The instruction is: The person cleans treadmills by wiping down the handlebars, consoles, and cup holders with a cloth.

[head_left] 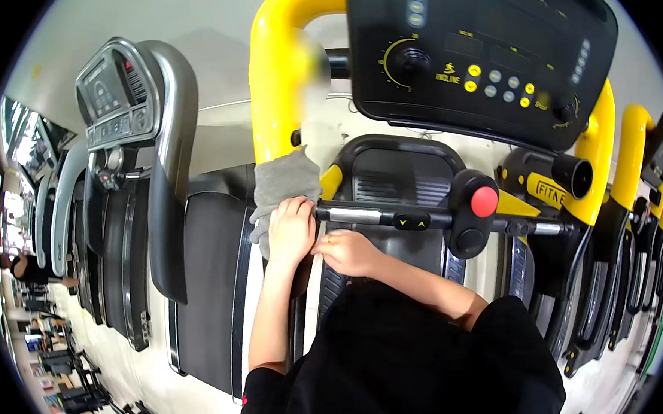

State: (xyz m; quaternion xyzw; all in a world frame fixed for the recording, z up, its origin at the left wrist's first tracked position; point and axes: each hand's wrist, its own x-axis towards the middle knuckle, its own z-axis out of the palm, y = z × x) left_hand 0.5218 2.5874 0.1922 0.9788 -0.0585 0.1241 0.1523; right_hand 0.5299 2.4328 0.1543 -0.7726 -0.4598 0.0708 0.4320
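Note:
A grey cloth [285,183] is draped around the lower part of the treadmill's yellow side rail [273,97]. My left hand [291,228] lies over the cloth's lower end, fingers bent around it and the rail. Just right of it, below the end of the black and silver crossbar [352,216], my right hand [349,252] is closed with curled fingers. Its fingertips come close to the left hand and the cloth's edge; whether they pinch anything is hidden.
Above hangs the black console [481,57] with knobs and yellow buttons. A red stop button [484,202] sits on the crossbar. To the left stands a grey treadmill [116,98] with its dark belt [214,288]. More yellow-railed machines [632,154] line the right side.

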